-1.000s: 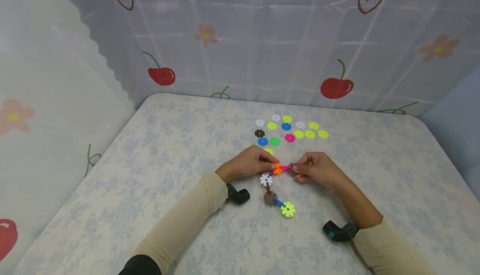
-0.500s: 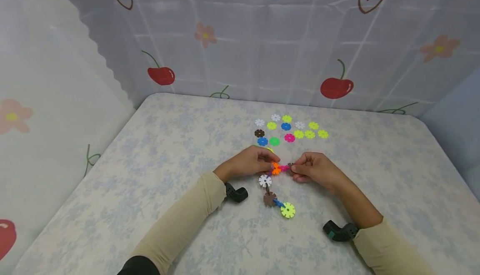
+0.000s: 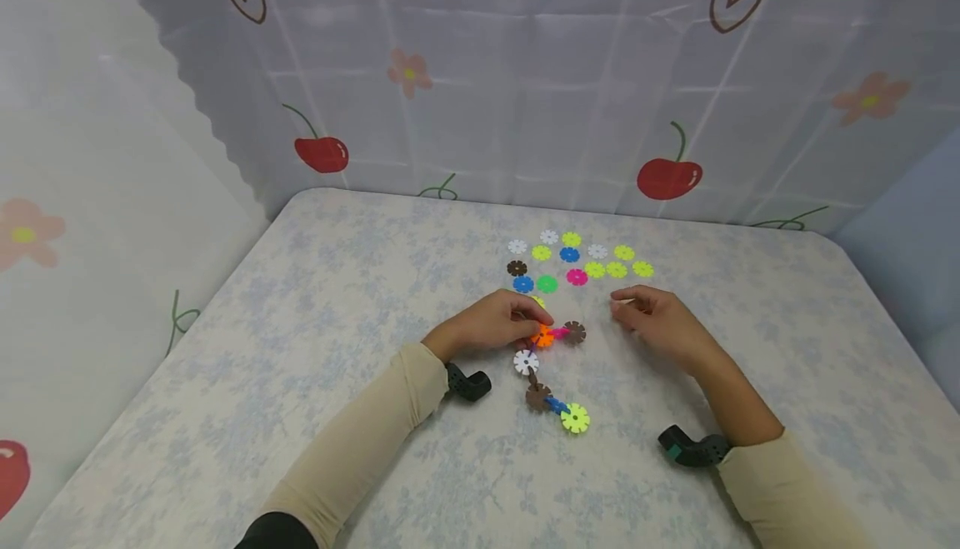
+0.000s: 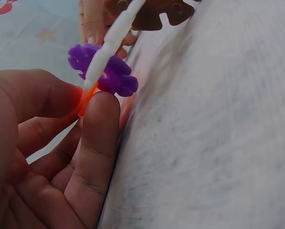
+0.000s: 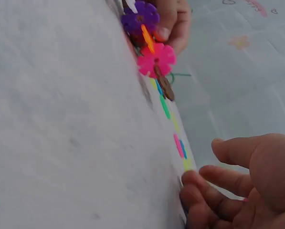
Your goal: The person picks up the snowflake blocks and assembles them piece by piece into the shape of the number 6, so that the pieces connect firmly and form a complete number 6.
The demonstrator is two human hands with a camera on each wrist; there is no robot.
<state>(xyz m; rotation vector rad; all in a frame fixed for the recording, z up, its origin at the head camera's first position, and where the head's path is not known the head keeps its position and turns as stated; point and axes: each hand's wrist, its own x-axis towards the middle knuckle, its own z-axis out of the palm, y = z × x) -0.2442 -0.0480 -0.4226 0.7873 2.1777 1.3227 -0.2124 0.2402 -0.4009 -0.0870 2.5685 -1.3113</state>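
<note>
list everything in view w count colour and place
Table: one, pale, blue-patterned, across view
Backdrop: count unclear, pale, cherry-printed, behind table
Side surface: one, bluish, table's right
Disc chain: one, multicoloured, mid-table
Yellow discs: seven visible, yellow, loose beyond chain
White discs: three, white, alongside
Blue discs: two, blue, alongside
Brown disc: one, brown, alongside
Green disc: one, green, alongside
Pink disc: one, pink, alongside
Wrist devices: two, black, each wrist
Band: one, black, left arm
Sleeves: two, beige, both arms
Left hand: one, bare, pinching orange disc
Right hand: one, bare, right of chain
</note>
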